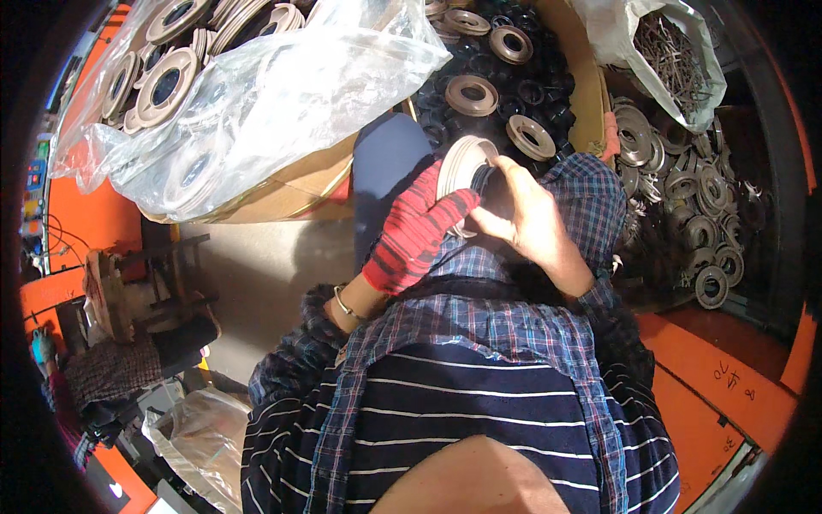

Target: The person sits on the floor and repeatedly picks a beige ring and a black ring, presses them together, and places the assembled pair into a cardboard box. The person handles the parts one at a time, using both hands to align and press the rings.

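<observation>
My left hand (406, 233), in a red and black striped knit glove, grips a beige grooved ring (463, 163) above my lap. Against the ring's right side sits a dark round part (485, 178), partly hidden by my fingers. My bare right hand (538, 221) is closed on this dark part, thumb and fingers curled round it. The two pieces touch; whether one is seated inside the other I cannot tell. Just beyond my hands stands a cardboard box (586, 64) with black round parts (529, 92) and several loose beige rings (472, 95).
At the far left, clear plastic sheeting (282, 94) covers another carton of beige rings (166, 86). Grey metal rings (706, 193) are piled on the right, below a white bag (612, 30) of thin strips. Orange beams (711, 377) flank me. Another person's gloved hand (43, 345) shows far left.
</observation>
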Action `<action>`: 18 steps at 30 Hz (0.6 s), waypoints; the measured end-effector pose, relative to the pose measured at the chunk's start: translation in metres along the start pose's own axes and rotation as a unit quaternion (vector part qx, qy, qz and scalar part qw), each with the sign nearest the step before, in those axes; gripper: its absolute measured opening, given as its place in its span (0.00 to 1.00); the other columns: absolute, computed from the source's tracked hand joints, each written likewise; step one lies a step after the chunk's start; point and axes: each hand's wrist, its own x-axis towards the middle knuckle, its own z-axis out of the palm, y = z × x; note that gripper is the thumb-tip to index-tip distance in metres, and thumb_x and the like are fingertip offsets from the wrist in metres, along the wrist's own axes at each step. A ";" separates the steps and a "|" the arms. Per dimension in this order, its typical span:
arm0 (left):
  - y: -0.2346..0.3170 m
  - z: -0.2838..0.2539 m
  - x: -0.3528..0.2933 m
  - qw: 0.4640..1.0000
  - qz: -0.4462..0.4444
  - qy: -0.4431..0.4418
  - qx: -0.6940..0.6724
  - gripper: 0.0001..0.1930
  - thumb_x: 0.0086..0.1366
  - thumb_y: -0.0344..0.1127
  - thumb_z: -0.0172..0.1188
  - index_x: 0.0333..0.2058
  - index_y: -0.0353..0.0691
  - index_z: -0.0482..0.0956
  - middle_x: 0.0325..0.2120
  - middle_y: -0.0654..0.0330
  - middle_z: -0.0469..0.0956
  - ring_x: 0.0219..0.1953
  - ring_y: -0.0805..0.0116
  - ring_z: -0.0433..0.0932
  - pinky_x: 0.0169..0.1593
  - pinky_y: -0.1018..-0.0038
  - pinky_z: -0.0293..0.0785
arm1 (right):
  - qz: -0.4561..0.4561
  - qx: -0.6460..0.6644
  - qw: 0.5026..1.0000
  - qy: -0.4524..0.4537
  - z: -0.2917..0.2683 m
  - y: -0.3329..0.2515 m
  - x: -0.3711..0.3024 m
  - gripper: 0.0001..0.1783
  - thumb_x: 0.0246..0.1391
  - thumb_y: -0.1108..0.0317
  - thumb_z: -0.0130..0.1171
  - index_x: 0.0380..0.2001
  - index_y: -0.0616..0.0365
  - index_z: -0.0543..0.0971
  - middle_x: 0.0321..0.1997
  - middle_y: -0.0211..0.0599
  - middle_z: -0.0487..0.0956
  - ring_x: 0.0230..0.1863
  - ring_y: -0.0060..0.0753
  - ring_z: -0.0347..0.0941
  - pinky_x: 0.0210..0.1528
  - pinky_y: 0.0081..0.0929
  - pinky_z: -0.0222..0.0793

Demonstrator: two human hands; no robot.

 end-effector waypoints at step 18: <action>0.009 -0.005 0.009 0.995 -0.019 -0.035 0.095 0.25 0.64 0.35 0.65 0.57 0.31 0.72 0.48 0.55 0.80 0.48 0.68 0.78 0.52 0.72 0.75 | -0.038 0.048 0.997 0.052 0.018 0.027 0.001 0.36 0.44 0.58 0.74 0.55 0.64 0.73 0.41 0.45 0.78 0.31 0.34 0.77 0.37 0.26 0.76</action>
